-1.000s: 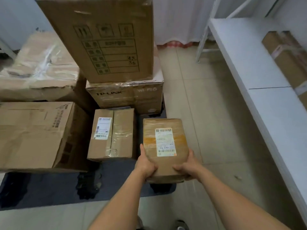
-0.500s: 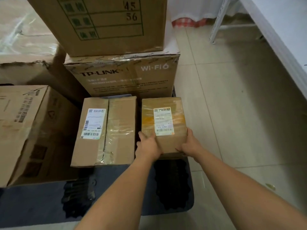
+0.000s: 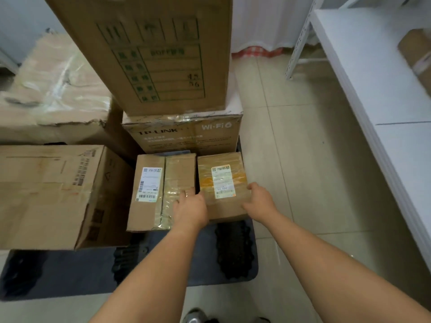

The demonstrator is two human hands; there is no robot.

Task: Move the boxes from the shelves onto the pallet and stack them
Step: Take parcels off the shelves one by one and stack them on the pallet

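- The small taped box (image 3: pixel 221 185) with the white label and orange tape now sits on the dark pallet (image 3: pixel 70 273), at its right front. It lies just beside the other small labelled box (image 3: pixel 161 190) and right in front of the TP-LINK box (image 3: pixel 184 136).
- A second ago this box was held up in the air, nearer the person, with both hands clasped round its near end. Half a second ago it was almost down, and both hands were still clamped on its near corners.
- The left hand (image 3: pixel 190 207) has let go. It now lies across the gap between the two small boxes, with its fingers (image 3: pixel 186 193) straight and resting on the neighbouring box's taped top.
- The right hand (image 3: pixel 258 201) has also eased its hold. Its fingers are loosely bent at the right edge of the small taped box, and they touch it more than they grip it.
- The large box with green printing (image 3: pixel 151 54) stands on the TP-LINK box, as it did before.
- A big box (image 3: pixel 46 194) lies on the left of the pallet, and a crumpled, tape-wrapped box (image 3: pixel 53 89) lies behind it.
- On the right, the white shelf (image 3: pixel 373 89) carries one more brown box (image 3: pixel 417 54) at the frame's edge.
- The view has lifted since half a second ago, so the shelf shows more fully.
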